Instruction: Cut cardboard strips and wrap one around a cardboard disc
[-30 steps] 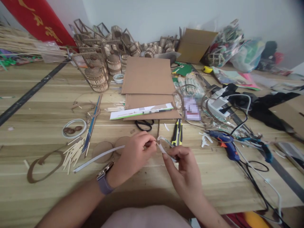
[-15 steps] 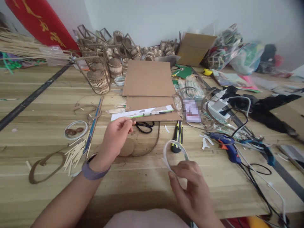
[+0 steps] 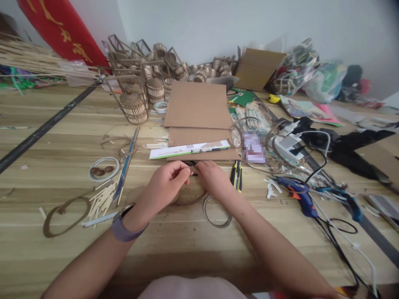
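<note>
My left hand [image 3: 166, 182] and my right hand [image 3: 215, 178] meet fingertip to fingertip at the front edge of the cardboard sheets [image 3: 198, 106]. Both are curled closed. Between the fingertips shows a bit of the black scissors [image 3: 192, 164], the rest hidden under the hands. My right fingers close on them; what my left pinch holds I cannot make out. A white strip loop [image 3: 216, 212] lies on the table just below my right wrist. A round cardboard disc [image 3: 187, 196] sits under and between the hands.
A yellow-black utility knife [image 3: 236, 176] lies right of my right hand, with a blue glue gun [image 3: 297, 193] and cables further right. To the left are short sticks [image 3: 101, 199], a tape ring [image 3: 104, 169] and a brown cardboard ring [image 3: 64, 209]. Woven baskets [image 3: 134, 106] stand behind.
My right hand let the white loop down on the table and moved up to the scissors. My left hand came right from the white-green strip to meet it.
</note>
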